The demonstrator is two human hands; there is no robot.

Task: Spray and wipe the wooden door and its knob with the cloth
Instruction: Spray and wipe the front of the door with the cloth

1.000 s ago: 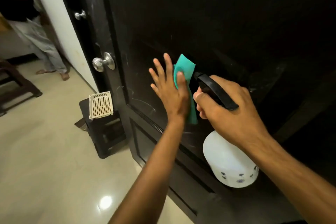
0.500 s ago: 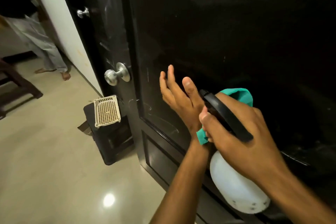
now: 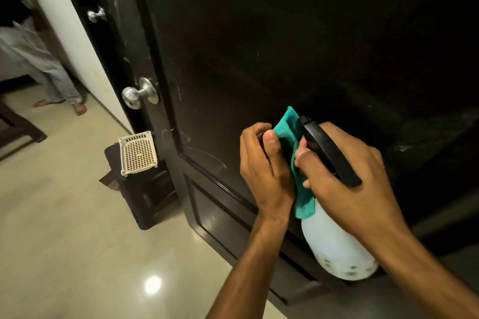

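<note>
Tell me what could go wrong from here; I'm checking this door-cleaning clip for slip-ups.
1. The left hand pinches the teal cloth right at the spray bottle nozzle; a squeeze by the right hand might soak the cloth, not the door.
2. The knob sits apart and could get skipped.

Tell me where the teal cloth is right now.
In the head view the teal cloth sits right of centre against the dark door, gripped by the left hand and squeezed beside the right hand holding the spray bottle.

Plenty of dark wooden door panel [image 3: 285, 46] is left open above; the left edge is blocked by 1 round silver knob [image 3: 137, 96].
</note>
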